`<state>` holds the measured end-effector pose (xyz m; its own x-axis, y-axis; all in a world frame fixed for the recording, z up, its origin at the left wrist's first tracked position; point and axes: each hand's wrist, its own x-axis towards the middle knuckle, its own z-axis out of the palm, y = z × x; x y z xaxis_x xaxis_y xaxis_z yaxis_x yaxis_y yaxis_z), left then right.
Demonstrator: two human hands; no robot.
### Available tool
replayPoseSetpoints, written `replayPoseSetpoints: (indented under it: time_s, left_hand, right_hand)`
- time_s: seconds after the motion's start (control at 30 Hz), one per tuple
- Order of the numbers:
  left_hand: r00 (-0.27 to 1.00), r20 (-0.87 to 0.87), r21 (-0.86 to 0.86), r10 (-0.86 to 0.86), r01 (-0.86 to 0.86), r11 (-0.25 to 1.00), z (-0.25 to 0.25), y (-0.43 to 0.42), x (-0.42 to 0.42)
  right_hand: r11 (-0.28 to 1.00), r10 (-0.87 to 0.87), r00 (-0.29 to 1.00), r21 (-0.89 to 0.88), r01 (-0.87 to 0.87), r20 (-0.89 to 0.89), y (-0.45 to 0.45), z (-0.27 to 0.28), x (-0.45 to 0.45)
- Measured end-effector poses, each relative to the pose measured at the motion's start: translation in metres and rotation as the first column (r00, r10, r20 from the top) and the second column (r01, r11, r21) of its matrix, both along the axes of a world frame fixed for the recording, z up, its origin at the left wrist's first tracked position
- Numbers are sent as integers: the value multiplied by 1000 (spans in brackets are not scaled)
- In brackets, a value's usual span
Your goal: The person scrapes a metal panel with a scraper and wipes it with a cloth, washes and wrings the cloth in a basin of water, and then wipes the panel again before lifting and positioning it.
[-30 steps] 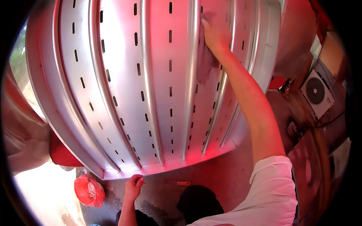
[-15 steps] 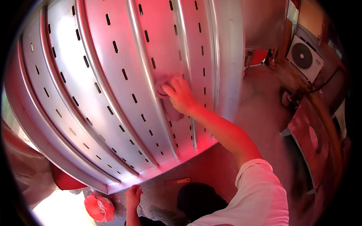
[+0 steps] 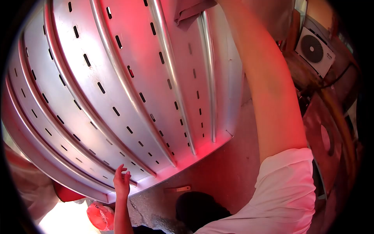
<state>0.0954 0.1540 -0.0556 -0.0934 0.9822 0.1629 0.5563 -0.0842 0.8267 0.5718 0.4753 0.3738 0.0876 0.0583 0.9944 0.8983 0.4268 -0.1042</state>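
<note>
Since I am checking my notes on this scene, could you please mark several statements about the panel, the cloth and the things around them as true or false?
1. The panel has slots between its bars. True.
2. The left hand grips the cloth. False: the left hand is empty.
3. The cloth shows near the top edge of the picture. True.
4. The fan unit is left of the panel in view. False: it is to the right.

Red-lit floor (image 3: 239, 167), white fan unit (image 3: 314, 52)
</note>
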Motion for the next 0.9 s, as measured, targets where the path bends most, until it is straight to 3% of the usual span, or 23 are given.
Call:
replayPoseSetpoints:
  time_s: [0.03, 0.07, 0.13, 0.17, 0.23, 0.3, 0.37, 0.4, 0.43, 0.47, 0.57, 0.63, 0.67, 0.7, 0.77, 0.83, 0.87, 0.9]
  left_hand:
    - [999, 31, 26, 7, -7, 1000, 28, 16, 19]
    - [1000, 11, 126, -18, 16, 992, 41, 31, 30]
    - [996, -16, 42, 87, -86, 995, 53, 53, 39]
    - [990, -39, -4, 139, -139, 990, 56, 60, 40]
    - [972, -180, 135, 150, -127, 983, 63, 61, 44]
    - [949, -264, 250, 172, -105, 962, 62, 64, 42]
    - [964, -217, 138, 152, -124, 983, 68, 69, 45]
    - [963, -205, 125, 173, -150, 981, 69, 72, 47]
    - [961, -195, 114, 196, -176, 978, 69, 74, 48]
    - [956, -204, 110, 210, -191, 975, 71, 74, 49]
    - [962, -167, 156, 215, -190, 969, 62, 75, 47]
    - [969, -144, 167, 202, -177, 970, 61, 75, 45]
    - [967, -156, 161, 202, -177, 971, 60, 76, 43]
    - [968, -151, 156, 200, -177, 972, 59, 76, 42]
    - [974, -132, 170, 184, -160, 972, 58, 77, 41]
    - [964, -173, 167, 203, -175, 970, 59, 77, 42]
    - [963, -167, 158, 213, -187, 970, 58, 75, 42]
    - [963, -153, 157, 224, -200, 967, 56, 76, 43]
  right_hand:
    - [988, -151, 987, -6, 151, 60, 20, -11, -1]
    - [987, -155, 988, -39, 156, 9, 13, -21, -7]
    - [981, -167, 981, -117, 155, -97, -17, -55, -23]
    - [992, -103, 991, -79, 97, -82, -10, -77, -12]
    - [1000, 24, 998, -6, -25, -52, 0, -136, 21]
    - [958, 78, 970, -252, -136, -229, -77, -194, 9]
    - [916, 117, 949, -337, -216, -292, -104, -289, 20]
    - [918, 52, 962, -365, -152, -269, -127, -336, 15]
    - [876, 52, 933, -433, -214, -356, -148, -385, 11]
    - [815, -50, 899, -538, -215, -436, -168, -432, 7]
    - [659, -336, 896, -753, 4, -289, -214, -580, 10]
    - [594, -225, 776, -714, -370, -590, -233, -646, 44]
    - [543, -180, 673, -642, -541, -718, -241, -642, 43]
    - [583, -166, 549, -530, -616, -819, -239, -635, 43]
    - [584, -135, 278, -303, -753, -951, -239, -539, 24]
    - [631, 232, 434, -205, -748, -870, -213, -470, 6]
    - [588, 204, 477, -283, -758, -855, -205, -428, -6]
    - [644, 180, 654, -415, -643, -734, -195, -412, -21]
